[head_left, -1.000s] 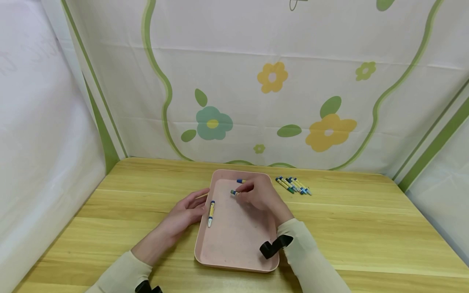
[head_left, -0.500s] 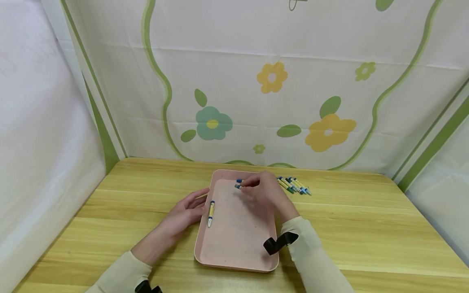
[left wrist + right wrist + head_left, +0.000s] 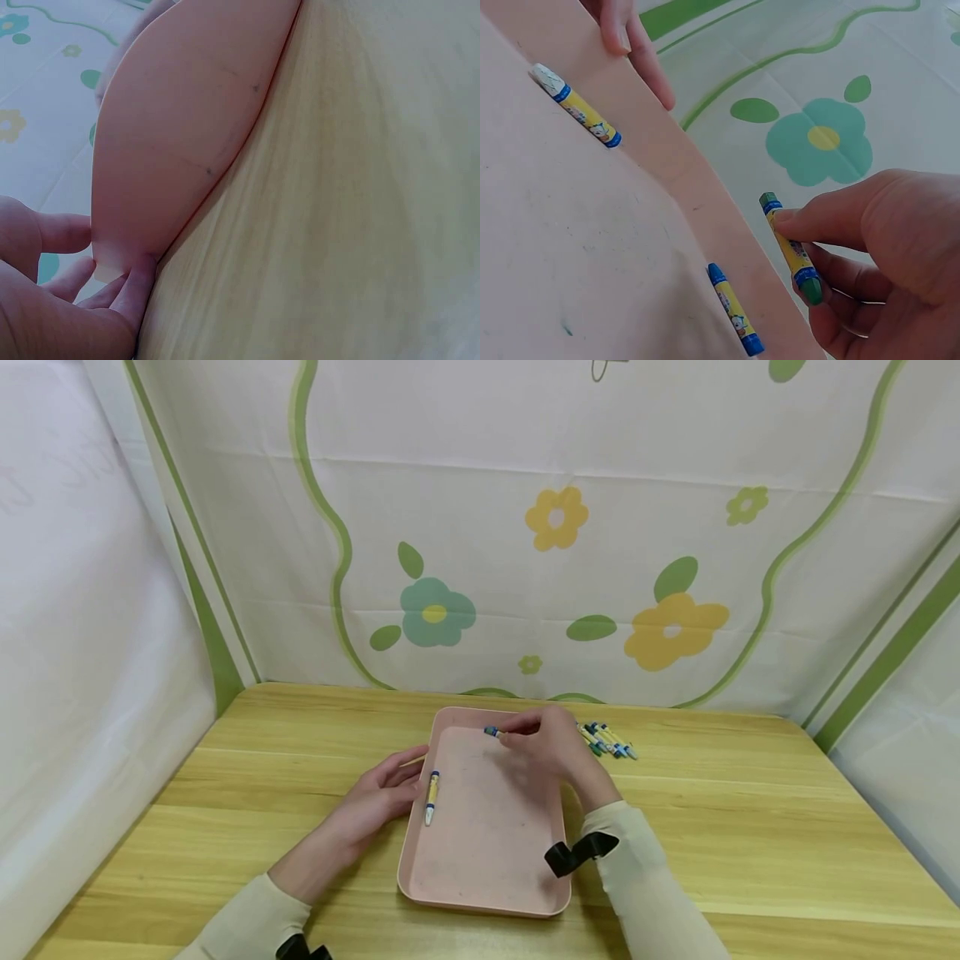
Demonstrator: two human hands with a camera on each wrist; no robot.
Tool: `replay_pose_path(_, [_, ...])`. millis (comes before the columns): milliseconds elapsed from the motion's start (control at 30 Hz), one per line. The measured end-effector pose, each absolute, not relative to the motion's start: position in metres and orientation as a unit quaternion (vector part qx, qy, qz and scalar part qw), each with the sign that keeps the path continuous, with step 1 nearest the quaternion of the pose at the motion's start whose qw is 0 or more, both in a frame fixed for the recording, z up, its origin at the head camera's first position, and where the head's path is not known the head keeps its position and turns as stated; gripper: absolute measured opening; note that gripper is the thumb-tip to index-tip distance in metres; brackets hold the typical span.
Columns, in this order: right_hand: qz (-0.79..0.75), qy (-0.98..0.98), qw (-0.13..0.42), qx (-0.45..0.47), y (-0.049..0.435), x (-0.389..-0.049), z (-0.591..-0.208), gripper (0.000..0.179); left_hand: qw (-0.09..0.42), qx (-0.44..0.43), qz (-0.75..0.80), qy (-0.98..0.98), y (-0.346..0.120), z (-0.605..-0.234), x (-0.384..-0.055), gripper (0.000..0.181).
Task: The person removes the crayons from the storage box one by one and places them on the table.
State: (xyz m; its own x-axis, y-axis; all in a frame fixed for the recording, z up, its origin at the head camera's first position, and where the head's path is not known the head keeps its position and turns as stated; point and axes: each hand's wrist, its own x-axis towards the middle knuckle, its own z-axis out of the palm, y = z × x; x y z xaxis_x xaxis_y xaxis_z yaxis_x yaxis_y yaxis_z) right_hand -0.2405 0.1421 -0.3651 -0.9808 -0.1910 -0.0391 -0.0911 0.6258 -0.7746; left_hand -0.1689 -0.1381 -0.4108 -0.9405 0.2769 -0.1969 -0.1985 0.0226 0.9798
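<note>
My right hand pinches a green crayon with a yellow wrapper between thumb and fingers, over the far end of the pink tray. In the right wrist view, a blue crayon lies in the tray below it, along the far wall. A white crayon rests inside along the left wall. My left hand touches the outside of the tray's left wall; in the left wrist view its fingertips meet the wall between rim and tabletop.
Several more crayons lie in a loose group on the wooden table, just right of the tray's far corner. A white cloth with printed flowers hangs behind the table, and white cloth borders both sides.
My right hand has moved a little away from me and to the right with the green crayon, towards the tray's far wall. The left hand and the tray have stayed in place.
</note>
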Motion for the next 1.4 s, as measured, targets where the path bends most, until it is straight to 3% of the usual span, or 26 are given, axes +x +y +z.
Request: replay_pose_path(1400, [-0.44, 0.896, -0.015, -0.055, 0.211, -0.255, -0.367, 0.022, 0.168, 0.016, 0.698, 0.696, -0.138, -0.411, -0.169, 0.06])
